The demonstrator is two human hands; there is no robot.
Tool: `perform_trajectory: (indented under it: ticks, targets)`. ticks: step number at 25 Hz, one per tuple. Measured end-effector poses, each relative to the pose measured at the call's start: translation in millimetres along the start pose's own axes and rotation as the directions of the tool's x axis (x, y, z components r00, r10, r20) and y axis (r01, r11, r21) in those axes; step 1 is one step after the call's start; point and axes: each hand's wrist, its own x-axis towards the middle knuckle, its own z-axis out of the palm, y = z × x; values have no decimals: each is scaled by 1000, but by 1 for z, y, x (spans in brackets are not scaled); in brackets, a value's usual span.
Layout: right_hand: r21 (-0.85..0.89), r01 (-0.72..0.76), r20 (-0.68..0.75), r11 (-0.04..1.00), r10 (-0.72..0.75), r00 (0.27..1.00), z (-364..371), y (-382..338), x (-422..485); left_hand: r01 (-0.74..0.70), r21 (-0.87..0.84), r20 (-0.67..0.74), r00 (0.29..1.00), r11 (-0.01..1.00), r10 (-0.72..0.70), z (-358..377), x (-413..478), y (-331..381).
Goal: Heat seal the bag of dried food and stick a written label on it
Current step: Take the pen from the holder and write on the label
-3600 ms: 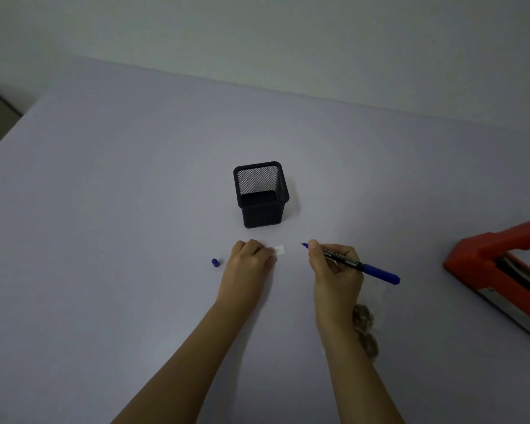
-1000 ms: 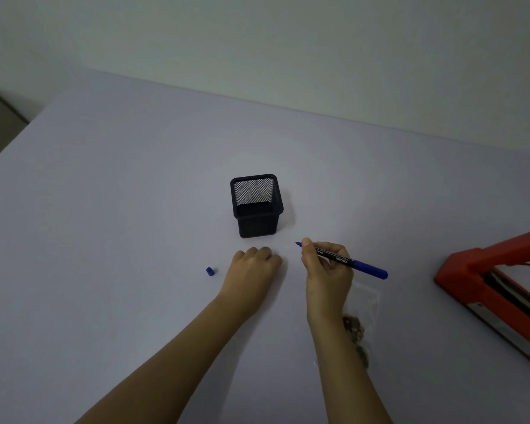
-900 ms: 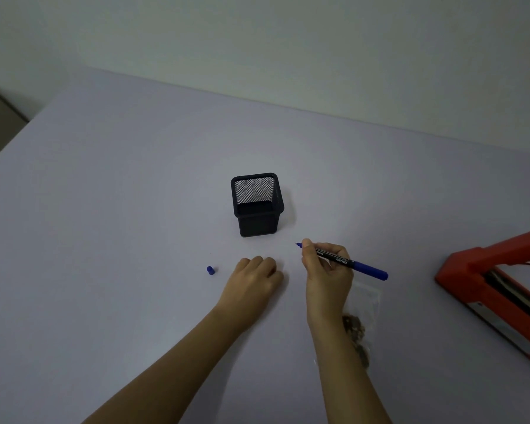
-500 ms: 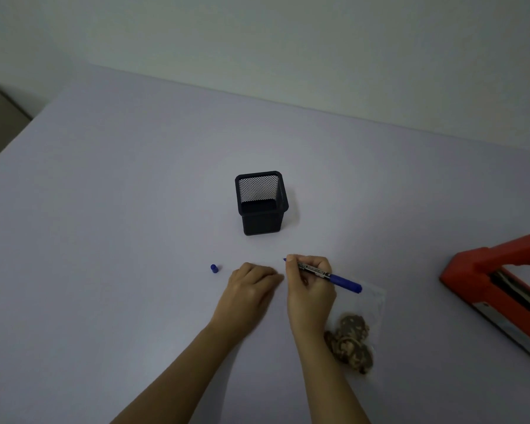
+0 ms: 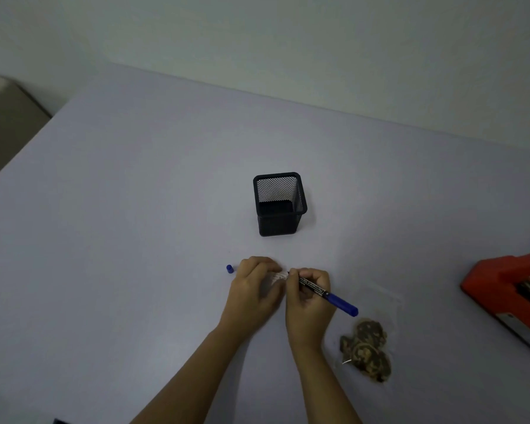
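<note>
Now that the hands have closed together at 6 o'clock of the pen holder (image 5: 279, 206), the white label (image 5: 278, 275) shows between them: the left hand (image 5: 251, 290) pinches it in curled fingers, while the right hand (image 5: 308, 301), curled round the marker (image 5: 325, 293), meets its edge, probably to peel it. A second ago they were apart. The bag (image 5: 368, 347) lies at 4 o'clock of the right hand
</note>
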Motion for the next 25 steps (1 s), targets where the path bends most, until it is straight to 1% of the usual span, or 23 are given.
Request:
perform_trajectory:
  ticks: [2, 6, 10, 12, 17, 25]
  targets:
    - [-29, 30, 44, 999, -29, 999, -1, 2, 0, 33, 32, -12, 999, 999, -33, -2, -2, -2]
    - [-50, 24, 146, 998, -16, 989, -1, 1, 3, -12, 122, 36, 999, 993, 7, -1, -8, -7]
    - [-37, 8, 247, 999, 1, 969, -2, 0, 1, -13, 114, 45, 999, 993, 7, -4, -9, -9]
    - [-27, -1, 273, 1000, 8, 962, -2, -1, 1, -7, 110, 40, 999, 994, 3, -6, -7, -9]
    - [-4, -21, 298, 1000, 21, 954, -2, -2, 3, 3, 122, 48, 999, 993, -9, -6, -6, -8]
    - [-14, -6, 263, 1000, 9, 965, -4, -1, 4, 2, 140, 48, 999, 990, -9, -6, -6, -8]
